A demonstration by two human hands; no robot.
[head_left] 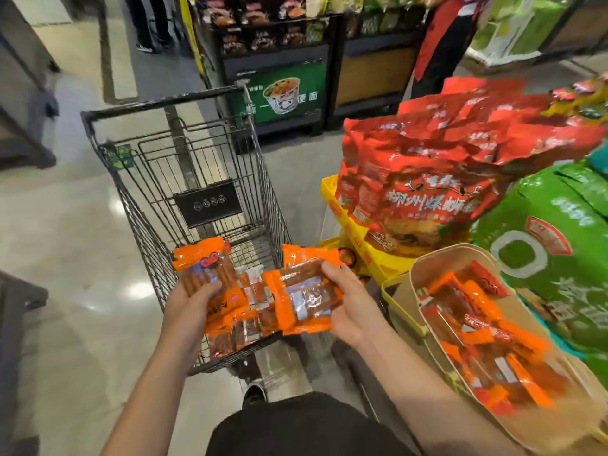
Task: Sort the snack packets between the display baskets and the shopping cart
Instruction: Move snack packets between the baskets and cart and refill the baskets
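Observation:
My left hand (194, 299) grips an orange snack packet (205, 264) over the near end of the wire shopping cart (154, 179). My right hand (345, 302) grips another orange packet (304, 291), held flat just right of the first. Several more orange packets (250, 324) lie in the cart beneath both hands. A beige display basket (411, 281) at the lower right holds several of the same orange packets (477, 327).
A yellow tray (353, 235) with big red noodle bags (427, 179) stands right of the cart; green bags (552, 251) lie beyond the basket. Dark display stands (279, 80) and a person in a red vest (444, 41) are ahead. Open floor lies to the left.

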